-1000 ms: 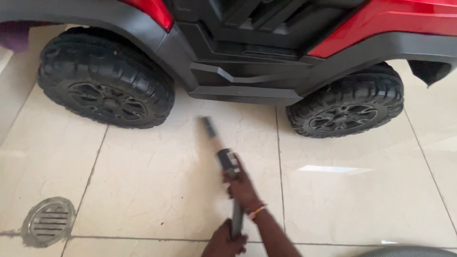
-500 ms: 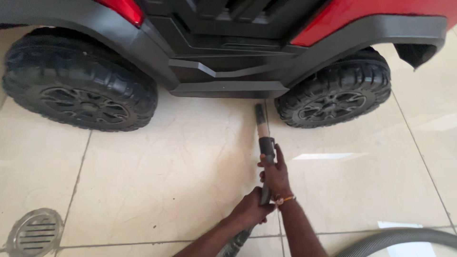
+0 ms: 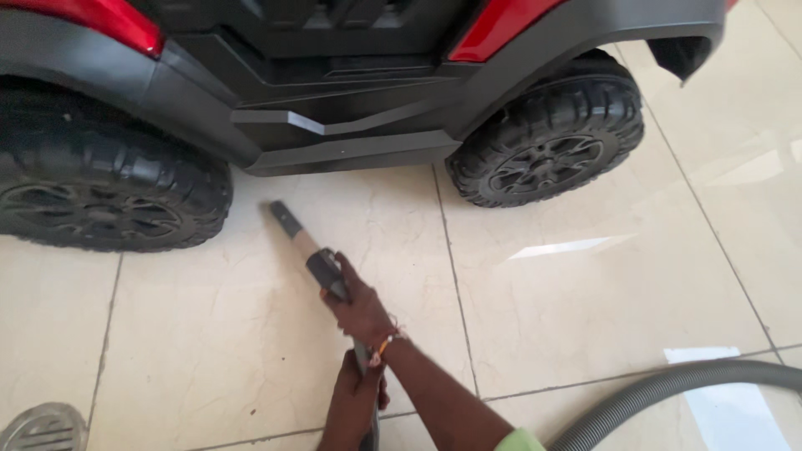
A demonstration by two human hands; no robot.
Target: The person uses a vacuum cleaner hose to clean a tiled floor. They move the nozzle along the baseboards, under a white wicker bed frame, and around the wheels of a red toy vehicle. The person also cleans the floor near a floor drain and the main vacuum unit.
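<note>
- Floor drain [image 3: 42, 428] is sitting at the bottom left corner, well apart from the work.
- Left-side wheel [image 3: 100, 205] of the red and black ride-on car [image 3: 334, 100] is resting on the tiled floor [image 3: 209, 334], black knobbly tyre, partly cut off by the frame edge.
- Vacuum nozzle [image 3: 288, 224] is lying low over the floor between the two wheels, just short of the car's black sill, tip nearer the left-side wheel. Can't tell if the tip is touching the tile.
- Long axis of the nozzle and its tube is running diagonally: tip up and to the left, tube coming back down and to the right toward the person.
- Left hand [image 3: 355, 401] is sitting further back on the tube, fingers clenched around it, close to the bottom edge of the frame.
- Right hand [image 3: 361, 313] is the forward one, fingers wrapped around the tube just behind the dark collar, beaded band on the wrist. So the right hand is nearer the nozzle tip; the tip is lying ahead and to the left of it.
- Right-side wheel [image 3: 547, 142] is standing well apart from the nozzle.
- Grey ribbed hose [image 3: 668, 388] is curving across the floor at the bottom right, behind the right arm.
</note>
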